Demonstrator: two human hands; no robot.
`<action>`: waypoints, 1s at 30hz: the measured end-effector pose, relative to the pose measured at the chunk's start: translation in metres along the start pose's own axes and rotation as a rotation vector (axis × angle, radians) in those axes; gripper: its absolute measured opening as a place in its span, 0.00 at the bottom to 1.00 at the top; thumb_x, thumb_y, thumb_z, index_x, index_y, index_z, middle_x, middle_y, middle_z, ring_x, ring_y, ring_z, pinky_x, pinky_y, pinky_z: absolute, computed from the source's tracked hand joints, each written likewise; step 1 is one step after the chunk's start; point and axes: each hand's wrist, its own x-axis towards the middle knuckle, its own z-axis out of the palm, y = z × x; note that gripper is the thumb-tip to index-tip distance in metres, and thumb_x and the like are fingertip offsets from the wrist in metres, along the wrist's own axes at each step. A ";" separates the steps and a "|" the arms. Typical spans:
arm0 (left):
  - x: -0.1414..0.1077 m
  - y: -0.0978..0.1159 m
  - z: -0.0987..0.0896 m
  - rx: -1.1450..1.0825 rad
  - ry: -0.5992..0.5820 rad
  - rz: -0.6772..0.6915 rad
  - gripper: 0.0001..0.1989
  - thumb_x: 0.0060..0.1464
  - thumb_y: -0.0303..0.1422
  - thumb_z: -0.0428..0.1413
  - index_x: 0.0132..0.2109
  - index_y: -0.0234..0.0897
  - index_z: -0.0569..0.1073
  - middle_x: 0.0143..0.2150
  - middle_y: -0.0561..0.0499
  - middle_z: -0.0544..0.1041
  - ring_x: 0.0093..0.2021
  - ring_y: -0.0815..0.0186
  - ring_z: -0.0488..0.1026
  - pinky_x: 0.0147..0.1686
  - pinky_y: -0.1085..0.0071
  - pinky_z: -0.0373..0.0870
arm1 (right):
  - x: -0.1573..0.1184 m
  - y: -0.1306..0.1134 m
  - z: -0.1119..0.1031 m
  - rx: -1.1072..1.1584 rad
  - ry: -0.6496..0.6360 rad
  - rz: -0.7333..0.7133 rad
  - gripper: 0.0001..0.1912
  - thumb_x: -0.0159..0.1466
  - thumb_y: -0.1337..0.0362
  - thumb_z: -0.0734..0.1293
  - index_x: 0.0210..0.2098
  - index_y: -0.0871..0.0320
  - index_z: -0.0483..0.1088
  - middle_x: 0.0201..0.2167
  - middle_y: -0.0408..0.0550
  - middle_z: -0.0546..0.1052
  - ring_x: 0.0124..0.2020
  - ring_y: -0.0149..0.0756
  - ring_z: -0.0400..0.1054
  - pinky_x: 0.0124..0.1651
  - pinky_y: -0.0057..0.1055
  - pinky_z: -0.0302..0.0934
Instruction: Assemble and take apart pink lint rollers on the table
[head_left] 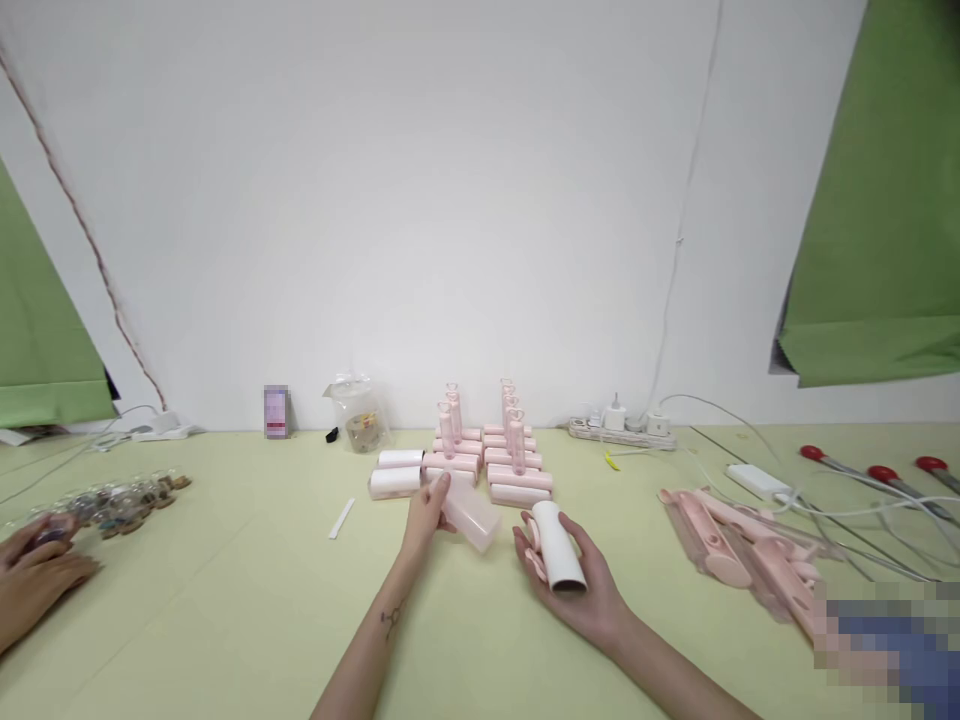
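Observation:
My left hand grips a translucent pale pink sleeve, thumb on top, just in front of the rows of parts. To its right, my right hand is turned palm up, with its fingers around a white tube whose open end faces me. Small pink pieces lie against the tube's left side, in the same hand. Behind both hands, two rows of pink cylinders lie on the table, with clear-topped upright pink pieces among them. White tubes lie at the left row's front.
Pink parts in clear bags lie at right, beside cables and red-ended rods. A power strip, a bag with tape and a phone stand along the wall. A white strip lies left. Another person's hands are far left.

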 end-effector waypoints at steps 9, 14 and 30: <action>-0.020 -0.031 0.000 0.033 -0.171 0.145 0.21 0.47 0.44 0.51 0.45 0.35 0.60 0.34 0.50 0.71 0.34 0.66 0.68 0.37 0.69 0.65 | -0.019 0.000 0.016 -0.172 -0.089 -0.071 0.19 0.57 0.54 0.60 0.46 0.55 0.65 0.39 0.48 0.72 0.40 0.32 0.66 0.32 0.23 0.61; -0.024 -0.030 -0.004 0.111 -0.250 0.165 0.25 0.42 0.36 0.58 0.47 0.37 0.58 0.46 0.45 0.69 0.46 0.62 0.66 0.47 0.64 0.60 | -0.026 -0.001 0.026 -0.314 -0.134 -0.167 0.20 0.57 0.52 0.58 0.46 0.52 0.64 0.36 0.47 0.70 0.37 0.32 0.64 0.28 0.23 0.58; -0.068 0.028 0.035 -0.467 -0.520 -0.011 0.17 0.45 0.37 0.58 0.41 0.34 0.66 0.26 0.53 0.72 0.24 0.72 0.68 0.30 0.74 0.64 | -0.027 0.024 0.041 -0.343 -0.291 -0.187 0.16 0.59 0.52 0.55 0.34 0.57 0.65 0.20 0.41 0.64 0.19 0.26 0.55 0.24 0.25 0.51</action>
